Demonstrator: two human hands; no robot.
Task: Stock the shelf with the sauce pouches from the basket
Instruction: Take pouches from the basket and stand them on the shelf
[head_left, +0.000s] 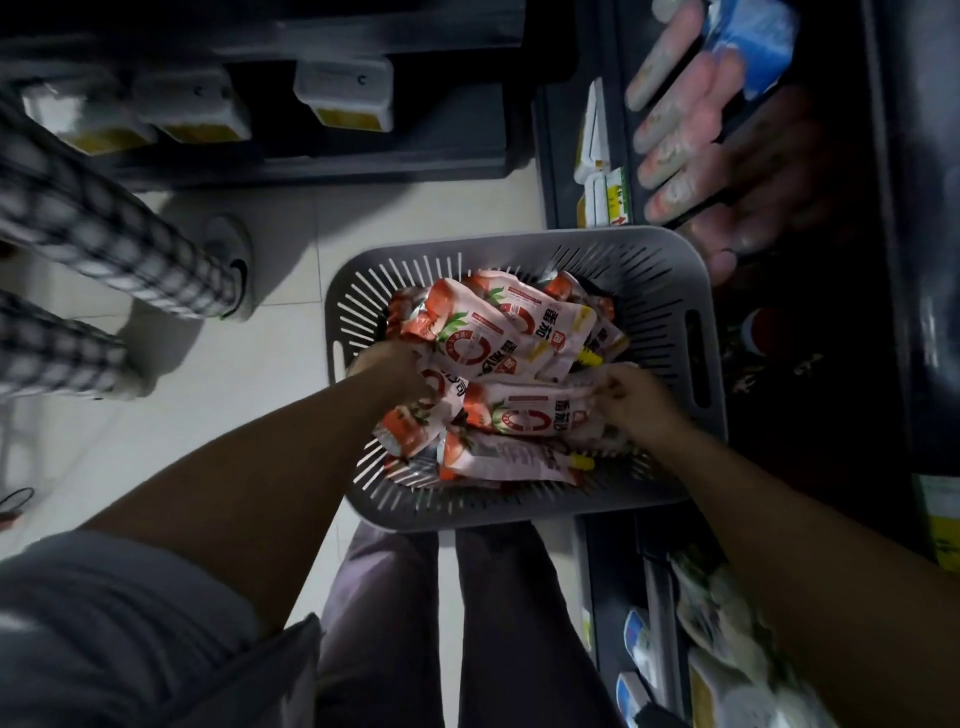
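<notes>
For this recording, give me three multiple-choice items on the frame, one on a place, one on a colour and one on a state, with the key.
1. Where do the red-and-white sauce pouches lie?
A) on the tiled floor
B) in the grey slotted plastic basket
C) on a shelf board

2. What colour are the pouches' spout caps?
A) yellow
B) blue
C) green

3. What is the right hand doing?
A) hanging idle outside the basket
B) lying flat on the floor
C) pinching a pouch inside the basket

Key:
1 B: the pouches are heaped within the basket's walls.
2 A: two yellow caps stick out of the heap.
3 C: its thumb and fingers close on a pouch's edge.
</notes>
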